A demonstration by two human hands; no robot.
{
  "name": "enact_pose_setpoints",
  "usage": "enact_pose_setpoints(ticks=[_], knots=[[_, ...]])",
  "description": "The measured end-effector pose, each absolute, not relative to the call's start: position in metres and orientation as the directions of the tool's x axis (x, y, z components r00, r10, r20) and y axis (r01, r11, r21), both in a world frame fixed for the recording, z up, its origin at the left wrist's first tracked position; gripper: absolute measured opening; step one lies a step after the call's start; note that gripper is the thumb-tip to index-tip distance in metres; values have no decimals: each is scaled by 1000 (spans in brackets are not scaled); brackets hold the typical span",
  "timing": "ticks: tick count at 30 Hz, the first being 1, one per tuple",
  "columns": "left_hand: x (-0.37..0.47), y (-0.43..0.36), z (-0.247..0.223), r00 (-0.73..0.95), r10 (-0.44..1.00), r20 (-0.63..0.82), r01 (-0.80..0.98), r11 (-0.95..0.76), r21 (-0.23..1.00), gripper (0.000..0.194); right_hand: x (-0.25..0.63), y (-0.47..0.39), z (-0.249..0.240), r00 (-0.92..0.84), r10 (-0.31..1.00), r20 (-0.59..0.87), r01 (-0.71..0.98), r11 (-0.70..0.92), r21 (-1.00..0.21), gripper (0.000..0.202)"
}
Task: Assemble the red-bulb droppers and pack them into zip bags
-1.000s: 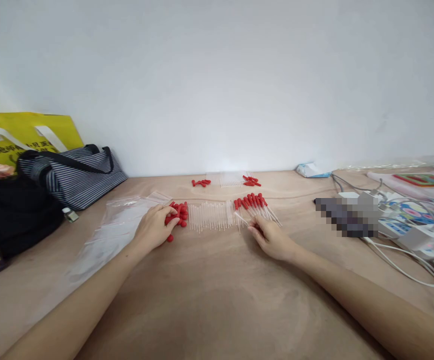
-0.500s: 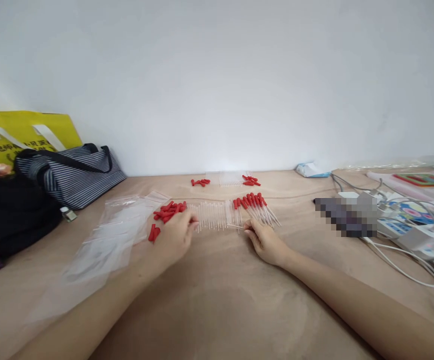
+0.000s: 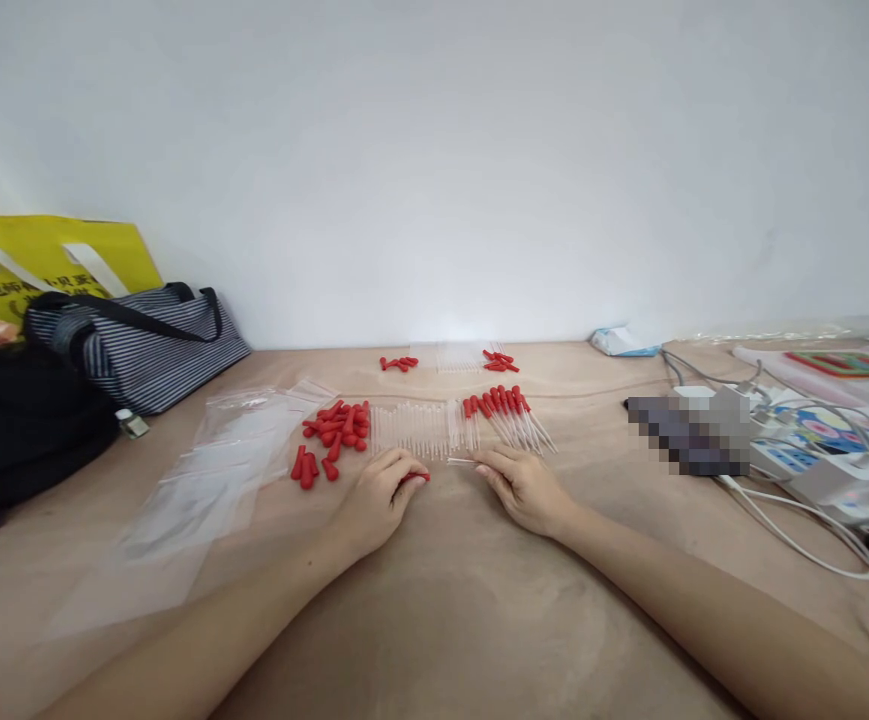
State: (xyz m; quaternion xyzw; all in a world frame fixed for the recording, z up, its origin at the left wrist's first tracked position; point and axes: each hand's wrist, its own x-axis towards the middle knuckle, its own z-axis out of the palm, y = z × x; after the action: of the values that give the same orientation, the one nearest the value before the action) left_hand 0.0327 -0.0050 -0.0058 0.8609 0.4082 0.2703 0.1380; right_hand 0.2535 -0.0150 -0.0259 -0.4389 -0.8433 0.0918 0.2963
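Observation:
My left hand (image 3: 383,493) is closed around a red rubber bulb (image 3: 420,476), whose end pokes out between thumb and fingers. Facing it, my right hand (image 3: 518,488) pinches a thin clear dropper tube (image 3: 462,461) that points left. A small gap separates tube and bulb. Behind my hands lies a row of clear tubes (image 3: 411,428). To its right are several droppers with red bulbs fitted (image 3: 505,403), their tips toward me. A pile of loose red bulbs (image 3: 338,425) sits beyond my left hand.
Clear plastic bags (image 3: 201,480) lie at left, near a small bottle (image 3: 132,424) and a striped bag (image 3: 149,345). More red bulbs (image 3: 399,364) and tubes rest by the wall. At right are a blurred-out dark object (image 3: 685,435), cables and power strips (image 3: 839,470).
My left hand has come away from the bulb pile, toward me and to the right, with a red bulb in it. My right hand has shifted slightly left and nearer with the tube.

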Motion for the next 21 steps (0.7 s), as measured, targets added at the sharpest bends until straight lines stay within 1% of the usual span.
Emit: enact_pose_setpoints(ticks=[3, 6, 10, 14, 21], knots=[[33, -7, -8, 499, 800, 333, 628, -599, 497, 16, 251, -16, -25, -430, 801, 416, 715, 583, -385, 25], [33, -7, -9, 521, 802, 291, 618, -590, 520, 18, 248, -17, -25, -402, 824, 399, 729, 552, -406, 17], [33, -5, -9, 549, 791, 269, 606, -599, 523, 20, 244, -19, -26, -419, 811, 409, 703, 575, -419, 10], [34, -6, -5, 554, 786, 274, 612, -607, 507, 20, 240, -21, -26, -451, 792, 412, 689, 602, -402, 9], [36, -8, -4, 550, 787, 280, 583, -602, 546, 16, 237, -22, -24, -486, 799, 355, 674, 601, -429, 12]])
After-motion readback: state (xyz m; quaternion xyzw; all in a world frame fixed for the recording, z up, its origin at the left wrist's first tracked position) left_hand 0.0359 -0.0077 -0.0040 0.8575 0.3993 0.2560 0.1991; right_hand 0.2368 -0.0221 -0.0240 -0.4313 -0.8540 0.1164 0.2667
